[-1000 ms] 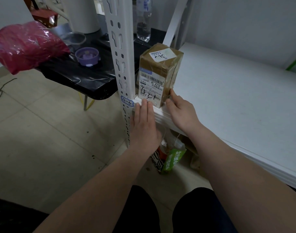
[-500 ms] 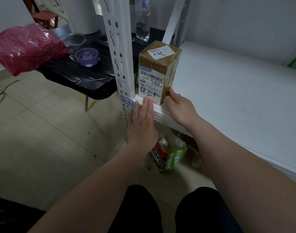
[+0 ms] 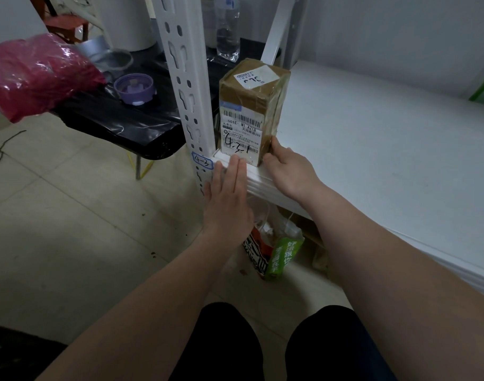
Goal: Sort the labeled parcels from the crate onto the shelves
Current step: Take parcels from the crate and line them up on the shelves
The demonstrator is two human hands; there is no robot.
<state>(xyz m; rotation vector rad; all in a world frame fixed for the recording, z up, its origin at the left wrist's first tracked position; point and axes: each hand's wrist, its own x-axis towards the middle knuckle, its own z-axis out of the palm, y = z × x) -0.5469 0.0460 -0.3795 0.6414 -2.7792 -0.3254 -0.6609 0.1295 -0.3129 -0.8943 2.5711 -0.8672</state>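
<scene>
Now both hands touch the parcel: left hand flat, right hand seemingly open.

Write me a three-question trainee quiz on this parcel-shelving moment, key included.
1. True or false: the brown parcel lies flat on the white shelf.
2. The handwriting on the parcel's front label reads: A) 4-3-1 B) 2-1-5 C) 3-4-2.
3. Fill in: the blue-edged tag on the upright post reads ____.
Key: 1 false, it stands upright; 2 A; 3 4-3.
</scene>
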